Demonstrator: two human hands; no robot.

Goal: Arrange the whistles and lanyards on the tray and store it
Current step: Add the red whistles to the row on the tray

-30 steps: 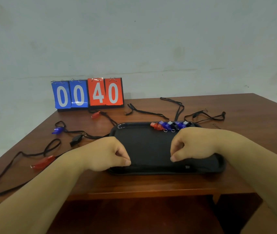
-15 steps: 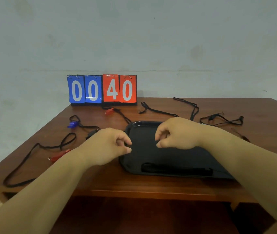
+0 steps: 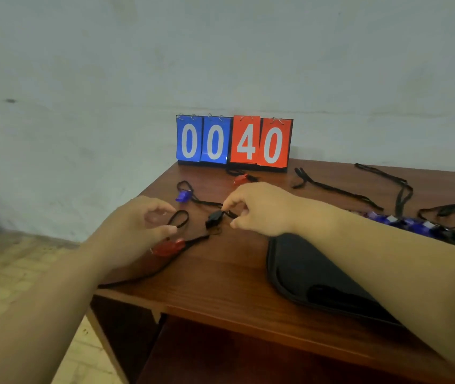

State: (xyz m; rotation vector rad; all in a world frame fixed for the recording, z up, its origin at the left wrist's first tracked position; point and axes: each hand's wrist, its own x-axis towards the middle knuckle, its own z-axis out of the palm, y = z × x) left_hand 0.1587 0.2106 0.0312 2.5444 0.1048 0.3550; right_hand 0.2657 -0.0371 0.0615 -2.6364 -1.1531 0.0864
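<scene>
My right hand (image 3: 259,209) pinches the clip end of a black whistle (image 3: 213,218) lying left of the black tray (image 3: 298,267). My left hand (image 3: 140,225) hovers beside a black lanyard loop (image 3: 180,218) with curled fingers that hold nothing. A red whistle (image 3: 169,246) lies just below that hand on its lanyard. A blue whistle (image 3: 183,195) and another red whistle (image 3: 241,178) lie farther back. Several blue whistles (image 3: 403,221) line the tray's far edge, and a folded lanyard (image 3: 328,293) lies in the tray near its front.
A flip scoreboard (image 3: 234,141) reading 00 40 stands at the back of the wooden table (image 3: 220,278). Loose black lanyards (image 3: 340,189) trail over the back right. The table's left edge and the tiled floor (image 3: 12,273) lie close by my left arm.
Both hands left the tray and moved left to the loose whistles. My right hand has taken hold of the black whistle's clip. The view swung left.
</scene>
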